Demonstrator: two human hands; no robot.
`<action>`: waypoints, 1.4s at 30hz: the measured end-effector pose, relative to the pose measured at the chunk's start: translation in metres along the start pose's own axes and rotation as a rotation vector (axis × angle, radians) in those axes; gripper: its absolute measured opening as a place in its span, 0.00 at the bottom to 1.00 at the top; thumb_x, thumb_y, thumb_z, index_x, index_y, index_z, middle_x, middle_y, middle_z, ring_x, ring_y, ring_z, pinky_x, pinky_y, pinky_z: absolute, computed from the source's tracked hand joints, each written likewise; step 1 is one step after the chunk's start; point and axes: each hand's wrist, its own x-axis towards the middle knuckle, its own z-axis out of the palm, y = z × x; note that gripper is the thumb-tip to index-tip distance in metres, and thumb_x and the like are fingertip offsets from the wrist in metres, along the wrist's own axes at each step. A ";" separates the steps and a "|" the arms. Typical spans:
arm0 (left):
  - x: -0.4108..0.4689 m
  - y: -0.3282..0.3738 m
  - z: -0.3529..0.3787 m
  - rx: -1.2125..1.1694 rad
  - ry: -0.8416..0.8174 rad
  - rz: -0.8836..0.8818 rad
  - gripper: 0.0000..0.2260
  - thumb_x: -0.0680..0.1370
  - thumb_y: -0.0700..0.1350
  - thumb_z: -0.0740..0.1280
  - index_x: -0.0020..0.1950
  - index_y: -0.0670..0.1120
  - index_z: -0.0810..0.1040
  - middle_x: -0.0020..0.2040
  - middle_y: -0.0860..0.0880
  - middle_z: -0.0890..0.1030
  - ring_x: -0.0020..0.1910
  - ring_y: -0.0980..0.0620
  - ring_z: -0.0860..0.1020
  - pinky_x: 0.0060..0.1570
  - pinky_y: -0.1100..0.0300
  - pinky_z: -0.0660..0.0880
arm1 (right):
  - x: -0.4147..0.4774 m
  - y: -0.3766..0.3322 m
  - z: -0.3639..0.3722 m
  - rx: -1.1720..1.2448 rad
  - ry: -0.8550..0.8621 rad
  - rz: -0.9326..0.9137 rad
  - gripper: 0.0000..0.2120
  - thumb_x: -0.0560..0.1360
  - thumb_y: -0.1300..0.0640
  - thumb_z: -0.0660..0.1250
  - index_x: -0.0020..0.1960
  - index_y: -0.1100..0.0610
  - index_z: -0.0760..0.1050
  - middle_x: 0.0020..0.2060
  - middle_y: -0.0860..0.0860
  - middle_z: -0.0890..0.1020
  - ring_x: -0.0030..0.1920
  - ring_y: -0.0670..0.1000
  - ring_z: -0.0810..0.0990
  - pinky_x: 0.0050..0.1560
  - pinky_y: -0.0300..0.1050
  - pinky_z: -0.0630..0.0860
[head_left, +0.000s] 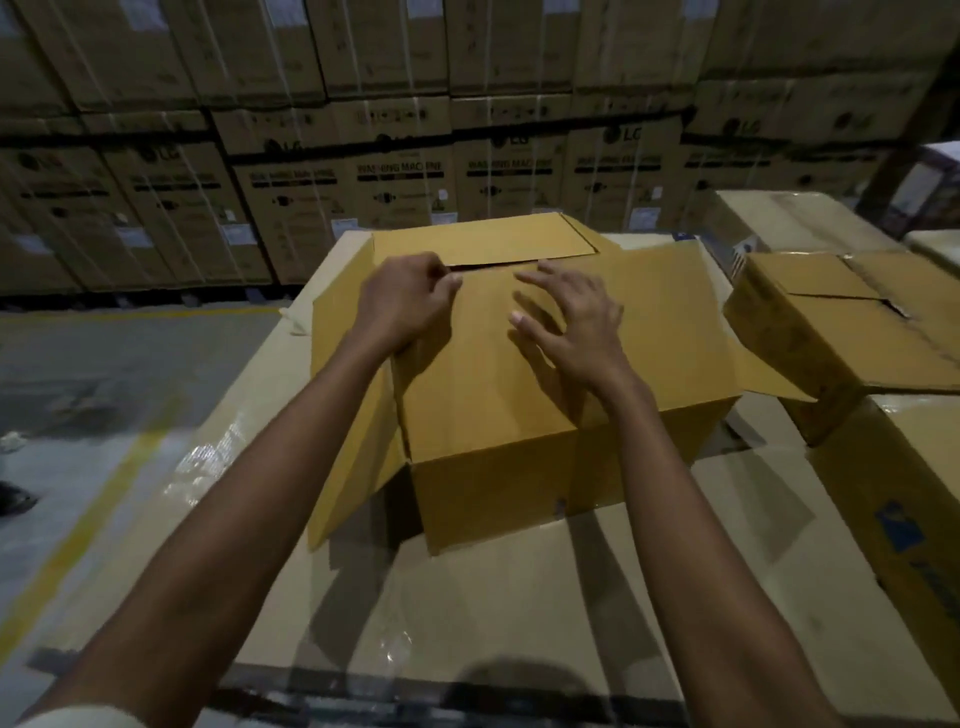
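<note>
The box (519, 467) sits toward the wrapped carton's (467, 613) far edge. The right hand (576, 327) presses the near flap (488, 379), fingers spread. The left hand (405, 301) seems to pinch its far edge. Letting go could let the far flap (483, 241) spring up.

Left hand (410, 304) curled, knuckles up (thumb forward); right hand (574, 325) flat, palm down, fingers spread wide.

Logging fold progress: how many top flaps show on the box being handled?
4: far flap folded in; near flap held by left hand; left flap hanging outside; right flap spread outward.
</note>
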 end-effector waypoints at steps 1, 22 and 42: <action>-0.007 0.008 -0.015 -0.012 0.124 0.074 0.15 0.82 0.58 0.65 0.56 0.49 0.84 0.44 0.53 0.80 0.43 0.52 0.78 0.42 0.57 0.73 | -0.002 -0.008 -0.004 -0.056 0.113 -0.054 0.23 0.80 0.39 0.67 0.74 0.41 0.73 0.77 0.46 0.70 0.76 0.52 0.64 0.71 0.60 0.61; -0.295 0.035 0.007 -0.737 0.195 0.635 0.08 0.76 0.46 0.72 0.47 0.43 0.88 0.52 0.47 0.85 0.54 0.45 0.81 0.54 0.46 0.73 | -0.287 -0.037 -0.031 -0.285 0.644 -0.186 0.09 0.75 0.54 0.76 0.52 0.58 0.85 0.53 0.57 0.85 0.57 0.60 0.83 0.58 0.60 0.72; -0.059 -0.052 0.002 -0.375 -0.088 0.357 0.17 0.80 0.57 0.67 0.65 0.51 0.83 0.62 0.50 0.83 0.66 0.47 0.72 0.63 0.45 0.72 | -0.037 -0.085 0.029 -0.186 0.511 -0.081 0.10 0.81 0.49 0.67 0.57 0.52 0.82 0.56 0.49 0.82 0.58 0.50 0.75 0.51 0.44 0.65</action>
